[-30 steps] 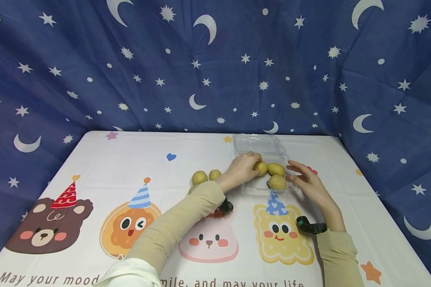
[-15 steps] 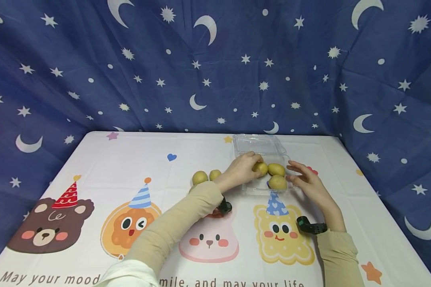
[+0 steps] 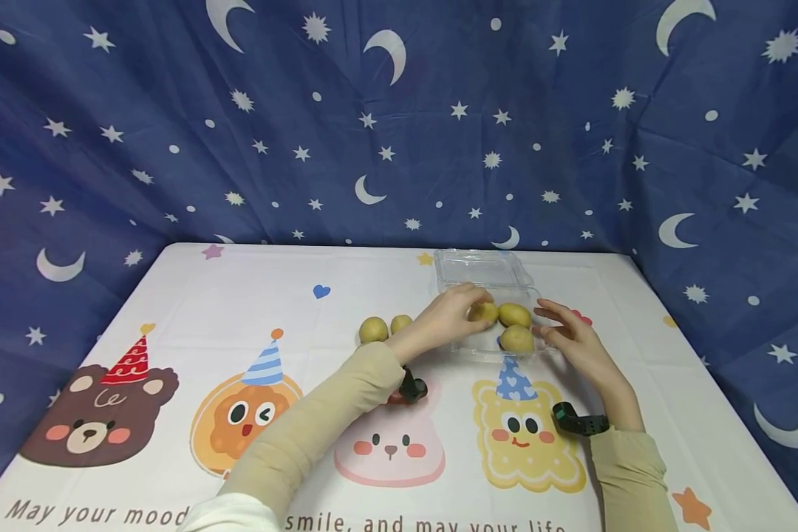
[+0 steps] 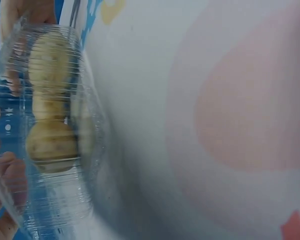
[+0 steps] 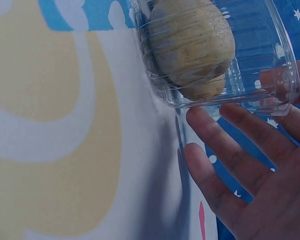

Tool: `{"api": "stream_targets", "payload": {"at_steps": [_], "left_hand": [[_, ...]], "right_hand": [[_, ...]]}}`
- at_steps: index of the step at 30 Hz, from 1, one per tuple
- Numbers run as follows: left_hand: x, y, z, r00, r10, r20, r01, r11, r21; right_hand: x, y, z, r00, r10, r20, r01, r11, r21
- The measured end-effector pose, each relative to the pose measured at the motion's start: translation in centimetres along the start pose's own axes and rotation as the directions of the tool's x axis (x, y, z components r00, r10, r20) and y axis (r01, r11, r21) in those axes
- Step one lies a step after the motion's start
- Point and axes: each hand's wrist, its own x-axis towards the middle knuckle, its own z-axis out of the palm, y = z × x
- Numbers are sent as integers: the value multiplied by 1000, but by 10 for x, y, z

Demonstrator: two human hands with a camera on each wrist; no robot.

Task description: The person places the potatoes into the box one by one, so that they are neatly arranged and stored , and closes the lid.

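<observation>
Clear container (image 3: 472, 345): three potatoes (image 3: 517, 340) inside. Left hand (image 3: 454, 312): pinching the leftmost potato (image 3: 482, 312) within it; wrist shifted slightly leftward, grip kept, so apparently unreleased. Right hand (image 3: 572, 340): loosely spread, right of container.

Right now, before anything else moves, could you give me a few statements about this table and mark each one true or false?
1. The left hand has its fingers curled around a potato in the clear container. True.
2. The container is closed. False: its lid is open.
3. Two more potatoes show on the tablecloth, outside the container. True.
4. Both hands hold a potato. False: the right hand holds none; its fingers are at the container's right end.
5. The printed bear wears a red party hat. True.
</observation>
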Motion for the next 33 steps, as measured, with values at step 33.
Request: {"api": "stream_targets", "payload": {"at_steps": [33], "left_hand": [[-77,-19,-48,955,-235,-179,168,931,-324]], "right_hand": [[0,2,0,1000,-25,-2,25,1000,-2]]}}
